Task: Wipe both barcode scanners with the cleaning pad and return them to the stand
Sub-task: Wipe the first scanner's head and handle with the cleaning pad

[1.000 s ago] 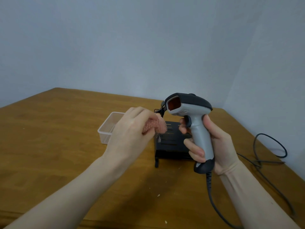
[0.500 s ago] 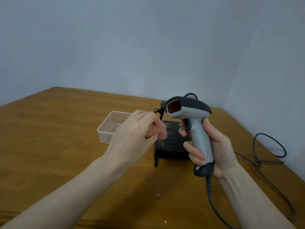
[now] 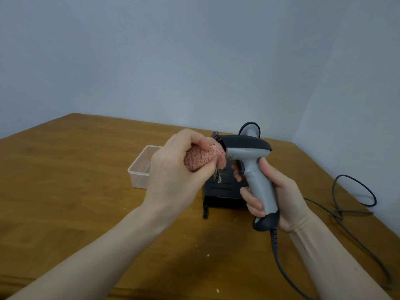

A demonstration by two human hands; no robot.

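My right hand [image 3: 275,191] grips the handle of a grey and black barcode scanner [image 3: 249,156], held upright above the table. My left hand [image 3: 175,169] holds a pink cleaning pad [image 3: 203,158] and presses it against the front window of that scanner, hiding the window. Behind both hands stands the black stand [image 3: 220,189]. Part of a second scanner [image 3: 250,128] pokes up behind the held one, its lower part hidden.
A clear plastic box [image 3: 140,169] sits on the wooden table [image 3: 65,180] left of the stand. The scanner's dark cable [image 3: 350,204] loops across the table at the right. Grey walls meet close behind the table's far right corner.
My left hand moved right and brought the pad onto the scanner's front window. The scanner's head tipped slightly down and away, uncovering the second scanner behind it.
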